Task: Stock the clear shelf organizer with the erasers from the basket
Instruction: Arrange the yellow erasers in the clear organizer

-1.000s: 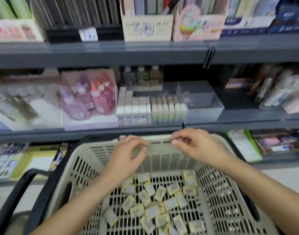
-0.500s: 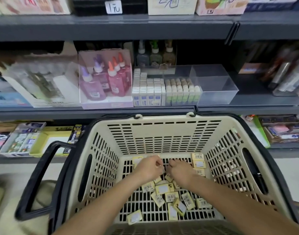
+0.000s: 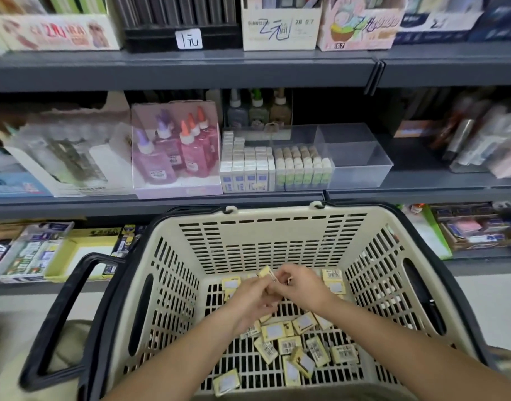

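1 basket (image 3: 277, 216), L hand (image 3: 248, 298) + R hand (image 3: 305, 287), 1 clear organizer (image 3: 360, 167), 3 sections, ~18 loose erasers (image 3: 273, 331).

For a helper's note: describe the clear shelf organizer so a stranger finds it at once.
On the middle grey shelf, right of the pink glue bottles, stands the clear shelf organizer. Only it has dividers, with its right part empty.

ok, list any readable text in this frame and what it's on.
"2B 0.7": cream carton on the top shelf.
"0.7": pink carton beside it, bottom edge.
Handwritten price marks on the white tag and both cartons: not surely legible.
Barcode labels on the erasers and labels on the glue bottles: too small or blurred.
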Motion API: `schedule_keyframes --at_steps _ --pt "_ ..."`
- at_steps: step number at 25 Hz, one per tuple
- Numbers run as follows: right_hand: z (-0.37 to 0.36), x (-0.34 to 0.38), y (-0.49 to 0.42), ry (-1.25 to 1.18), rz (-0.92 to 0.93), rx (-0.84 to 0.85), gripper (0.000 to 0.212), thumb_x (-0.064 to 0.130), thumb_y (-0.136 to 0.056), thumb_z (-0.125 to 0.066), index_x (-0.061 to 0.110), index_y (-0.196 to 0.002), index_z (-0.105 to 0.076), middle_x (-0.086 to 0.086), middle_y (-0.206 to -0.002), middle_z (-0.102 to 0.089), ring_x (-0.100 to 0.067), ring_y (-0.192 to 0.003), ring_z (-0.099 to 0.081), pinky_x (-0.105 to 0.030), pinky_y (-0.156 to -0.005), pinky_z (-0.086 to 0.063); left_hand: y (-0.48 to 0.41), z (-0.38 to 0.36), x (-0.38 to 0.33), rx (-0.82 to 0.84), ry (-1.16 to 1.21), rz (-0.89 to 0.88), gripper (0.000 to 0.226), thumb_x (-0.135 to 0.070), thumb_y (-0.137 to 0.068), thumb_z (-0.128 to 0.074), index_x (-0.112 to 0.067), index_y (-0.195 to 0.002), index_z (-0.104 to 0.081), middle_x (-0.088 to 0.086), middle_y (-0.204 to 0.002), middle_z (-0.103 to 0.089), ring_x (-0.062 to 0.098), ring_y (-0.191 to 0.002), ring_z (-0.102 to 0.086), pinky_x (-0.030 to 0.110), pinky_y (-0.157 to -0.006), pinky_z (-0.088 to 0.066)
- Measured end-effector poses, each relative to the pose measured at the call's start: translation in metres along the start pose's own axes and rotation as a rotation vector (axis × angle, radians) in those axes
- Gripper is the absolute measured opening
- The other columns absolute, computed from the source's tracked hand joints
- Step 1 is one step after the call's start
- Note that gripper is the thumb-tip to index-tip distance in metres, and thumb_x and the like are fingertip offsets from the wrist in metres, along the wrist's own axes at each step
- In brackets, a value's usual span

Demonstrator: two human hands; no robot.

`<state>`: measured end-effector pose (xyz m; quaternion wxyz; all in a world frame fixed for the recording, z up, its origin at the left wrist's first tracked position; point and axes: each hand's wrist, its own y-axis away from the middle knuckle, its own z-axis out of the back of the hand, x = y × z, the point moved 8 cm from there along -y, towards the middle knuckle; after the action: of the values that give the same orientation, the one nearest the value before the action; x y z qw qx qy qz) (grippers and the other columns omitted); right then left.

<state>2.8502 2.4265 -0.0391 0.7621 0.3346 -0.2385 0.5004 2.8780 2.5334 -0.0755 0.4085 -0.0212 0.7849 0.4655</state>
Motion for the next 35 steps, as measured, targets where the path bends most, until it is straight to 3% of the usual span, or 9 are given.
schedule_keyframes --at_steps 4,8,11,16,20,23,28,32,35 --pt "-0.014 -0.019 0.008 -0.069 -0.084 0.106 0.011 0.031 -0.082 -0.068 0.021 -0.086 -0.065 0.011 -0.080 -0.062 -0.001 -0.074 -0.057 -0.015 -0.066 -0.045 -0.002 0.026 -0.007 -0.103 -0.045 -0.003 0.031 -0.018 -0.098 -0.046 -0.005 -0.126 -0.044 0.015 -0.115 -0.063 0.021 -0.094 -0.066 0.035 -0.081 -0.054" --pt "-0.069 -0.025 0.024 0.406 0.003 0.371 0.043 0.038 -0.081 -0.066 0.021 -0.119 -0.054 0.003 -0.115 -0.056 -0.017 -0.103 -0.057 -0.027 -0.077 -0.044 0.000 0.045 -0.002 -0.110 -0.009 0.053 0.024 0.000 -0.094 -0.047 -0.001 -0.118 -0.052 0.016 -0.104 -0.065 0.023 -0.094 -0.064 0.030 -0.073 -0.055" --pt "-0.082 -0.019 0.025 0.653 0.092 0.386 0.042 0.033 -0.084 -0.061 0.018 -0.122 -0.050 -0.003 -0.117 -0.054 -0.022 -0.098 -0.057 -0.030 -0.069 -0.047 -0.002 0.043 0.003 -0.031 0.044 0.072 0.025 0.005 -0.092 -0.048 -0.007 -0.113 -0.053 0.016 -0.108 -0.065 0.029 -0.097 -0.065 0.036 -0.084 -0.054" --pt "-0.031 -0.025 0.009 0.018 -0.180 0.150 0.018 0.030 -0.092 -0.054 0.015 -0.101 -0.055 0.000 -0.089 -0.066 -0.009 -0.069 -0.062 -0.018 -0.051 -0.046 -0.010 0.048 0.008 -0.030 0.052 0.082 0.024 0.006 -0.090 -0.046 -0.005 -0.108 -0.057 0.016 -0.113 -0.063 0.024 -0.092 -0.065 0.028 -0.070 -0.056" --pt "-0.020 -0.023 0.006 -0.550 -0.294 0.078 0.014 0.015 -0.096 -0.047 0.015 -0.092 -0.061 -0.002 -0.080 -0.065 -0.003 -0.063 -0.066 -0.016 -0.052 -0.046 -0.013 0.037 0.006 0.044 0.139 0.075 0.023 0.000 -0.084 -0.058 -0.003 -0.107 -0.060 0.016 -0.108 -0.067 0.022 -0.093 -0.065 0.031 -0.079 -0.053" --pt "-0.029 -0.017 0.004 -0.637 -0.283 0.090 0.006 0.009 -0.092 -0.055 0.014 -0.092 -0.059 -0.001 -0.075 -0.067 -0.003 -0.060 -0.066 -0.013 -0.048 -0.045 -0.013 0.026 0.008 0.117 0.163 0.062 0.048 -0.012 -0.075 -0.073 -0.002 -0.118 -0.056 0.014 -0.112 -0.067 0.024 -0.102 -0.065 0.035 -0.091 -0.051" --pt "-0.019 -0.036 0.008 -0.194 -0.248 0.151 0.006 0.020 -0.088 -0.062 0.019 -0.082 -0.063 0.002 -0.084 -0.067 -0.008 -0.072 -0.064 -0.014 -0.054 -0.043 -0.014 0.035 0.010 0.035 0.208 0.071 0.040 -0.007 -0.076 -0.071 -0.003 -0.112 -0.055 0.018 -0.113 -0.062 0.028 -0.097 -0.066 0.035 -0.074 -0.058" --pt "-0.059 -0.046 0.027 0.523 -0.057 0.463 0.039 0.032 -0.083 -0.066 0.017 -0.117 -0.056 0.002 -0.118 -0.056 -0.017 -0.109 -0.054 -0.031 -0.090 -0.047 -0.013 0.040 0.017 -0.022 0.120 0.117 0.021 -0.006 -0.082 -0.067 -0.010 -0.100 -0.057 0.017 -0.104 -0.066 0.030 -0.085 -0.070 0.035 -0.067 -0.059" --pt "-0.071 -0.043 0.029 0.643 0.004 0.453 0.041 0.029 -0.082 -0.067 0.013 -0.116 -0.053 -0.004 -0.119 -0.051 -0.021 -0.107 -0.052 -0.033 -0.085 -0.046 -0.013 0.039 0.019 -0.020 0.177 0.129 0.037 0.004 -0.080 -0.066 -0.018 -0.104 -0.050 0.018 -0.107 -0.064 0.028 -0.079 -0.070 0.037 -0.062 -0.058"
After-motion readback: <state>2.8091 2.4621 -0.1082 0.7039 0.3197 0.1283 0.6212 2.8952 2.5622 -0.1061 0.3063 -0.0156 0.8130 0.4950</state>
